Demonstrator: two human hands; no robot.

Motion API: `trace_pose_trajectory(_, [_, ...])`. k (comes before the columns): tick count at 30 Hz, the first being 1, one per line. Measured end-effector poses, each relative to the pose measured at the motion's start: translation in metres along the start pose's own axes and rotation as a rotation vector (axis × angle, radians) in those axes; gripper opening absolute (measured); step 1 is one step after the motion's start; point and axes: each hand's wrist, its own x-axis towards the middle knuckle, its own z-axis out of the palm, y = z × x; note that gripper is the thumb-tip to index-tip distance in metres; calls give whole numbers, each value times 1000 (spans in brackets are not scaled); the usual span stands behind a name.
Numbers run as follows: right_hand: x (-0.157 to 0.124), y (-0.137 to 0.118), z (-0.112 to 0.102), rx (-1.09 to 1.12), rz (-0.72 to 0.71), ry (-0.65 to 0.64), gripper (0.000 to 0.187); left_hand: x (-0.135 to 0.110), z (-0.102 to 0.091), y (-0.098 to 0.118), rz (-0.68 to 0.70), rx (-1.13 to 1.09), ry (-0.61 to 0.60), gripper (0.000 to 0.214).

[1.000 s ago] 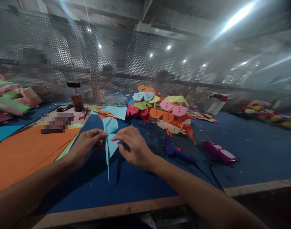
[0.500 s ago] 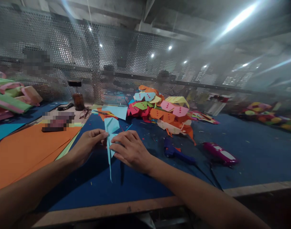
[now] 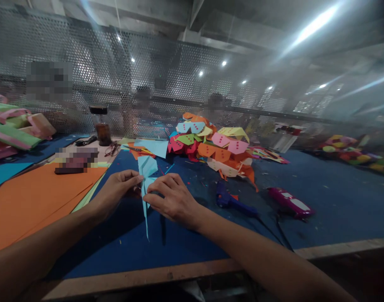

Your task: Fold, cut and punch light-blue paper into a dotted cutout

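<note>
A light blue folded paper piece (image 3: 146, 167) stands on edge above the dark blue table mat (image 3: 185, 243), tapering to a long thin point toward me. My left hand (image 3: 116, 188) pinches its left side between thumb and fingers. My right hand (image 3: 169, 197) grips its right side, fingers curled over the fold and covering the middle of the paper. Both hands touch each other across the piece.
A heap of coloured folded paper shapes (image 3: 215, 144) lies behind. A blue glue gun (image 3: 231, 201) and a magenta one (image 3: 291, 202) lie to the right. Orange sheets (image 3: 35, 197) cover the left; a dark jar (image 3: 101, 128) stands before the perforated metal screen (image 3: 167, 79).
The paper's lower flap has been folded narrower under my right hand, which moved slightly left over it. My left hand keeps its pinch.
</note>
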Motion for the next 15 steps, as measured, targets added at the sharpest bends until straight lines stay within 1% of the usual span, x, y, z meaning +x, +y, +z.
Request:
trace_pose_trajectory(8, [0,0,4,-11,-30,43,8,1,-1,-2,14,19,18,30])
trace_pose_trajectory(15, [0,0,2,-34,-30,17,10,0,0,-1,13,32,16,34])
